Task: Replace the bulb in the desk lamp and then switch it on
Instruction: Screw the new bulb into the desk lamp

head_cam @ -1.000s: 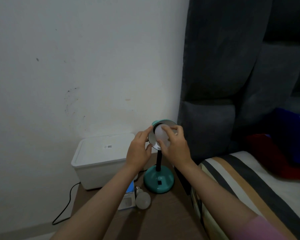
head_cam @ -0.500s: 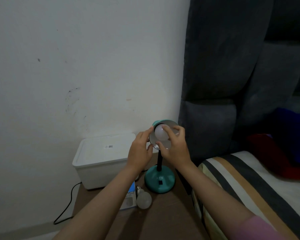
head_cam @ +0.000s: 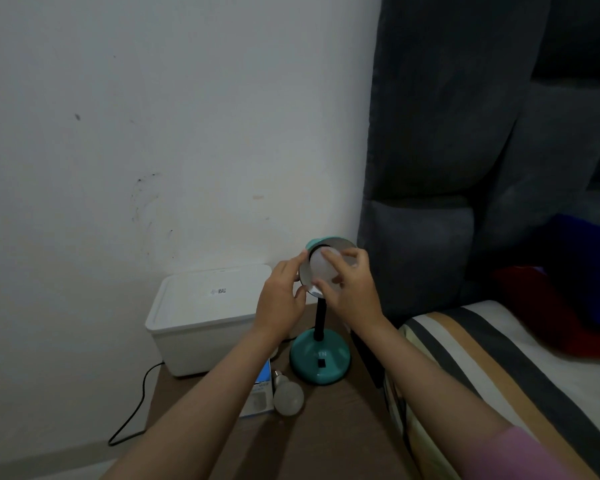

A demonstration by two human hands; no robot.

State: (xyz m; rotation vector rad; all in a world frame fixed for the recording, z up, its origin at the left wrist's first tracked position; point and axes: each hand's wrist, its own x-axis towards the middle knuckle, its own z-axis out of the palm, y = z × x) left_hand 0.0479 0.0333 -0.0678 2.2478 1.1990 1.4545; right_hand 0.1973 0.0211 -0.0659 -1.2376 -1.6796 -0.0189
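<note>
Since the frame a second ago, little has shifted: both hands stay at the lamp's shade, the right fingers turned slightly round the bulb.

At the left a white lidded box (head_cam: 201, 323) sits against the wall on the brown table (head_cam: 326, 427), a black cable (head_cam: 136, 407) trailing down from it. In front of it, partly behind the left forearm, lies a blue-and-white carton (head_cam: 260, 393), and touching its right edge a loose frosted bulb (head_cam: 288, 398) on its side, screw cap pointing away.

The left hand (head_cam: 280, 299) pinches the left rim of the shade. The desk lamp (head_cam: 321, 362) has a round teal base, a black neck and a teal shade with a silvery inside, tilted toward the camera. The right hand (head_cam: 352, 289) grips the white fitted bulb (head_cam: 323, 268) seated inside the shade. Further right is a striped mattress (head_cam: 482, 358).
</note>
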